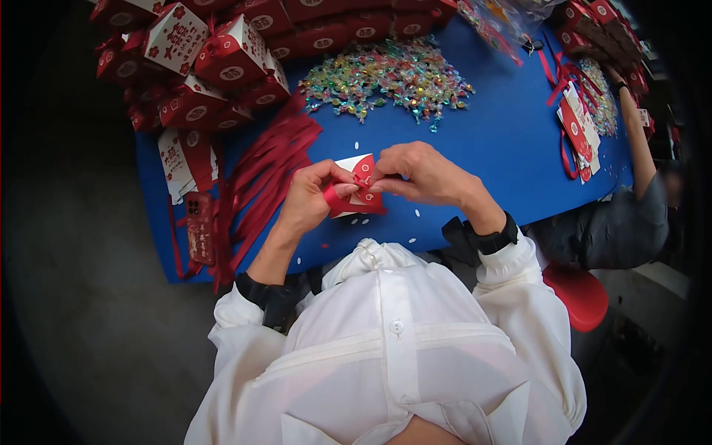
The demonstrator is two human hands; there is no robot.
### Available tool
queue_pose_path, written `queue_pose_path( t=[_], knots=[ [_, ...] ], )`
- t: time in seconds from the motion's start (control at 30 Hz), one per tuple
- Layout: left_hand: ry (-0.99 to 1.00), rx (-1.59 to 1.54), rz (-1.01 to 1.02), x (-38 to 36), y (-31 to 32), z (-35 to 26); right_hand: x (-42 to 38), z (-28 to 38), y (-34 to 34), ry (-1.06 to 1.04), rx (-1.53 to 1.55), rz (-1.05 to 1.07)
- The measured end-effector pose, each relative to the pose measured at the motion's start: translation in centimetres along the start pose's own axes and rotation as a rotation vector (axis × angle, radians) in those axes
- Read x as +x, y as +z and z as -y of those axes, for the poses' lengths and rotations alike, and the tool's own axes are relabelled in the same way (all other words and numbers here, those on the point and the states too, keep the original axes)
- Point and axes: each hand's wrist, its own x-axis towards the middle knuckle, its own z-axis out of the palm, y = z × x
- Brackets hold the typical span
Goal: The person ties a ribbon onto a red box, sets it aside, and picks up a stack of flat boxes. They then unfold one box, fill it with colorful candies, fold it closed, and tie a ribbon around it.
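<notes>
One small box sits at the middle of the frame on the one blue counter, between two bare hands. The left hand has thumb and fingers closed on a red ribbon at the box's near-left side; the right hand has its thumb and forefinger pinched together at the box's top, also on the ribbon as far as can be seen. Each grip is nearly closed. There are two heaps of wrapped candies, a wide one at upper centre and a narrower one at upper right; two stacks of flat cartons, at left and at upper right; one phone at left; and one red stool at right.

The fingers cover much of the box, so the ribbon's crossing is hard to make out. Filled-out boxes pile up at upper left, cut off by the frame and too overlapped to count. At right, a co-worker's arm runs into shadow, its hand unclear.

The boxes are angular, red and white printed card; the loose ribbons at left look smooth and flat; the candy wrappers are shiny; a plastic bag at upper right is clear and crinkled.
</notes>
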Motion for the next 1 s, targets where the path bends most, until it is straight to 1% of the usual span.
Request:
queue_pose_path(
  t=[0.03, 0.1, 0.13, 0.17, 0.2, 0.27, 0.3, 0.37, 0.4, 0.47, 0.5, 0.57, 0.6, 0.67, 0.8, 0.87, 1.0],
  knots=[
    [-0.021, 0.028, 0.004, 0.0, -0.2, -0.1, -0.2, -0.2, 0.6, -0.006, -0.007, 0.043],
    [-0.04, 0.059, 0.009, 0.1, -0.1, 0.0, -0.3, -0.5, 1.8, -0.035, 0.02, 0.052],
    [0.026, 0.062, 0.017, 0.1, -0.1, 0.0, -0.1, -0.5, 2.1, -0.069, 0.047, 0.064],
    [0.092, 0.066, 0.022, 0.1, -0.1, 0.1, 0.0, -0.3, 2.0, -0.052, 0.014, 0.079],
    [0.091, 0.069, 0.018, 0.0, -0.2, 0.0, 0.3, -0.3, 2.2, -0.056, 0.016, 0.08],
    [0.024, -0.073, 0.051, -0.3, -0.3, -0.2, 0.9, -0.5, 2.6, 0.105, 0.251, -0.172],
    [0.026, -0.072, 0.049, -0.3, -0.3, -0.2, 1.1, -0.5, 2.6, 0.094, 0.265, -0.199],
    [0.058, 0.036, 0.037, -0.5, -0.1, 0.2, 1.5, -1.0, 3.3, 0.064, 0.213, -0.177],
    [0.059, 0.036, 0.038, -0.6, 0.0, 0.4, 1.6, -1.3, 3.5, 0.035, 0.162, -0.156],
    [0.155, 0.13, 0.005, -0.6, 0.1, 0.9, 1.6, -1.2, 3.5, 0.043, 0.112, -0.152],
    [0.156, 0.129, 0.005, -0.6, 0.2, 0.9, 1.6, -1.2, 3.5, 0.049, 0.064, -0.147],
    [0.225, 0.195, -0.068, -0.6, 0.6, 1.0, 1.5, -1.2, 3.4, 0.044, 0.072, -0.141],
    [0.226, 0.193, -0.068, -0.6, 0.6, 0.9, 1.4, -1.1, 3.2, 0.038, 0.08, -0.136],
    [0.304, 0.353, -0.098, -0.6, 0.7, 0.9, 1.3, -1.0, 3.1, 0.041, 0.089, -0.126],
    [0.316, 0.389, -0.12, -0.5, 0.7, 1.1, 1.4, -1.3, 3.2, 0.029, 0.057, -0.114],
    [0.38, 0.5, -0.108, -0.5, 0.5, 0.8, 1.5, -1.5, 3.4, 0.022, 0.046, -0.116],
    [0.431, 0.613, -0.116, -0.6, 0.9, 0.3, 1.6, -1.4, 3.4, 0.038, 0.075, -0.11]
  ],
)
